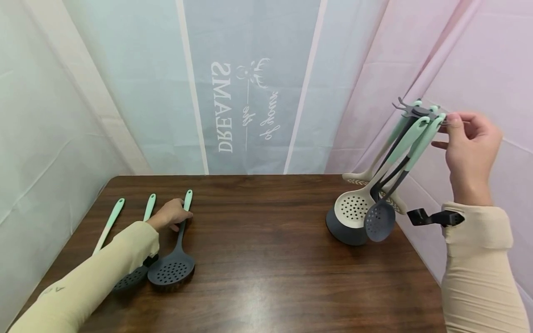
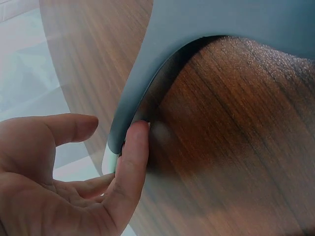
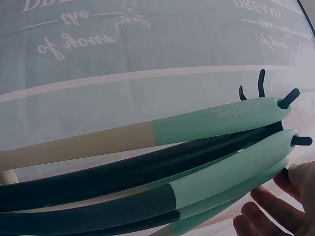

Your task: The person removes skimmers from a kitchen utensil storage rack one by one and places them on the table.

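Note:
My left hand (image 1: 171, 214) is at the handle of a dark grey skimmer (image 1: 171, 268) with a mint-green end, at the table's left. In the left wrist view, fingers (image 2: 135, 157) touch the far side of that handle, while the thumb (image 2: 78, 129) stands apart from it. On the right, my right hand (image 1: 474, 134) pinches a hook at the top of a dark utensil rack (image 1: 418, 111). From its hooks hang a beige skimmer (image 1: 354, 208), a dark perforated ladle (image 1: 380, 221) and other mint-handled utensils. Some rack hooks (image 3: 262, 83) carry nothing.
Left of the skimmer lie another dark perforated utensil (image 1: 132, 279) and a further mint-handled utensil (image 1: 111, 219), both partly hidden by my left sleeve. The rack's round base (image 1: 347, 233) stands near the right edge of the wooden table (image 1: 258, 259). Printed curtains (image 1: 250, 46) hang behind.

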{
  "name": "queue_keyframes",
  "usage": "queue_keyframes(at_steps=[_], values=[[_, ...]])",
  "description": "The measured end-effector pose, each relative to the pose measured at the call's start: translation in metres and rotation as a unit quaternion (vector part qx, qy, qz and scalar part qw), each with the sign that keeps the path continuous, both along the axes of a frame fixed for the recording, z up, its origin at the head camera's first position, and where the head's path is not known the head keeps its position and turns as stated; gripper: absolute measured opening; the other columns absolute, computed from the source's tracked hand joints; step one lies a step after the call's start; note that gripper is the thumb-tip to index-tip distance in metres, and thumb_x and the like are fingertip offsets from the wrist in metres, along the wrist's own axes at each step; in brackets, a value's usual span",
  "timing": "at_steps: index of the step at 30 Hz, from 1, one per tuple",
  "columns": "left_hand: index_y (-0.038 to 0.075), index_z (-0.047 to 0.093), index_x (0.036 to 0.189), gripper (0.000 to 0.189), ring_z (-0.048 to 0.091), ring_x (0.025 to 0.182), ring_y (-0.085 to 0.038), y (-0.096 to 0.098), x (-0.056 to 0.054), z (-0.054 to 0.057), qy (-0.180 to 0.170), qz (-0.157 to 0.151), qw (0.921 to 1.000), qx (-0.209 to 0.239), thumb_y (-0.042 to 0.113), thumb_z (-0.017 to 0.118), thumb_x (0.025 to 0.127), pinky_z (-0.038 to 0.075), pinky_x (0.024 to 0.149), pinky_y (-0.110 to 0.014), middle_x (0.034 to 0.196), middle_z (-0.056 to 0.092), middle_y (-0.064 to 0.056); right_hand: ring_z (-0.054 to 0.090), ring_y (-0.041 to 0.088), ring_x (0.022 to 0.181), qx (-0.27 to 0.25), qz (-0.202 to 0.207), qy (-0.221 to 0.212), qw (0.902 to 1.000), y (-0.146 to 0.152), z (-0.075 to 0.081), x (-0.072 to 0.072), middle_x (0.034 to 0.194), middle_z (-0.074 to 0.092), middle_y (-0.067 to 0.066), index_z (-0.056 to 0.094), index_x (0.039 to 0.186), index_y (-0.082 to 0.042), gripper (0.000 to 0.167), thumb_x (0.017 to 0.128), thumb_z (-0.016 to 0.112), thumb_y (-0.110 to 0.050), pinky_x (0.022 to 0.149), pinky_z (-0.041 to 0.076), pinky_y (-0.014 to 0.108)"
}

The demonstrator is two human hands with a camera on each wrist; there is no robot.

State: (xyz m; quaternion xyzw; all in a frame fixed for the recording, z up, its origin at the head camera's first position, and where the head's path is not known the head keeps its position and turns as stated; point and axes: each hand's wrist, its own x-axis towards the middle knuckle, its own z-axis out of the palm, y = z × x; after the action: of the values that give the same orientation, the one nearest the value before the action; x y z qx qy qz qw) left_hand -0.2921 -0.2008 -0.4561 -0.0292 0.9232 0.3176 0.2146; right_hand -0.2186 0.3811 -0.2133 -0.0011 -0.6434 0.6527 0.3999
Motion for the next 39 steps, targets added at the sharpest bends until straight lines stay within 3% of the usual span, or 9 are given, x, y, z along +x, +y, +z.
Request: queue_keyframes(at_steps=[7,14,22,26,30,34,39], values=[[-0.019,0.027,0.148,0.062,0.065,0.083,-0.028,-0.002,0.001,0.0,0.002,0.001,0.9999,0.012,0.011,0.056,0.102,0.062,0.064,-0.038,0.099,0.054,-0.024,0.071,0.011,0.081,0.047,-0.07,-0.002,0.9964,-0.004,-0.001,0.0,0.088,0.073,0.0,0.076,0.092,0.0,0.02,0.101,0.058,-0.006,0.057,0.054,0.013],[-0.02,0.025,0.149,0.063,0.068,0.091,-0.035,-0.004,-0.001,-0.003,0.002,-0.001,1.0,0.009,0.011,0.055,0.102,0.062,0.064,-0.037,0.125,0.05,-0.038,0.068,0.007,0.083,0.103,-0.154,-0.021,0.9824,-0.018,0.0,0.005,0.086,0.071,-0.007,0.076,0.087,-0.008,0.027,0.102,0.054,-0.009,0.059,0.053,0.009],[-0.019,0.025,0.149,0.064,0.066,0.08,-0.027,-0.004,-0.003,-0.004,0.002,0.0,1.0,0.01,0.012,0.055,0.102,0.062,0.063,-0.037,0.098,0.056,-0.023,0.061,0.003,0.087,0.131,-0.216,-0.015,0.9674,-0.031,0.003,0.01,0.086,0.067,-0.014,0.077,0.088,-0.013,0.03,0.103,0.051,-0.01,0.061,0.05,0.007],[-0.018,0.028,0.149,0.063,0.065,0.08,-0.026,-0.004,-0.002,-0.002,-0.001,0.0,1.0,0.005,0.013,0.056,0.102,0.062,0.063,-0.037,0.093,0.055,-0.019,0.064,0.006,0.09,0.078,-0.173,-0.011,0.9818,-0.024,0.005,0.005,0.094,0.068,-0.004,0.069,0.109,-0.007,0.022,0.106,0.048,-0.011,0.059,0.052,0.009],[-0.019,0.03,0.147,0.063,0.062,0.081,-0.026,-0.004,0.0,0.004,0.003,-0.008,1.0,-0.005,0.015,0.057,0.101,0.061,0.064,-0.038,0.092,0.054,-0.017,0.066,0.011,0.092,0.008,-0.085,0.001,0.9963,-0.012,0.007,-0.003,0.099,0.066,0.004,0.063,0.119,-0.006,0.022,0.108,0.045,-0.011,0.057,0.054,0.013],[-0.019,0.034,0.145,0.063,0.061,0.08,-0.026,-0.003,0.002,0.01,0.007,-0.018,0.9996,-0.018,0.018,0.058,0.101,0.06,0.063,-0.037,0.089,0.053,-0.016,0.063,0.011,0.095,-0.014,-0.013,-0.018,0.9997,-0.004,0.005,-0.007,0.104,0.062,0.004,0.065,0.121,-0.008,0.026,0.108,0.043,-0.011,0.055,0.055,0.016],[-0.018,0.043,0.135,0.054,0.064,0.081,-0.029,-0.004,0.003,0.014,0.008,-0.033,0.9991,-0.027,0.02,0.059,0.1,0.06,0.062,-0.037,0.091,0.053,-0.016,0.062,0.011,0.092,-0.005,0.025,-0.023,0.9994,0.001,0.002,-0.012,0.108,0.06,0.003,0.071,0.117,-0.006,0.029,0.108,0.045,-0.008,0.052,0.055,0.017]])
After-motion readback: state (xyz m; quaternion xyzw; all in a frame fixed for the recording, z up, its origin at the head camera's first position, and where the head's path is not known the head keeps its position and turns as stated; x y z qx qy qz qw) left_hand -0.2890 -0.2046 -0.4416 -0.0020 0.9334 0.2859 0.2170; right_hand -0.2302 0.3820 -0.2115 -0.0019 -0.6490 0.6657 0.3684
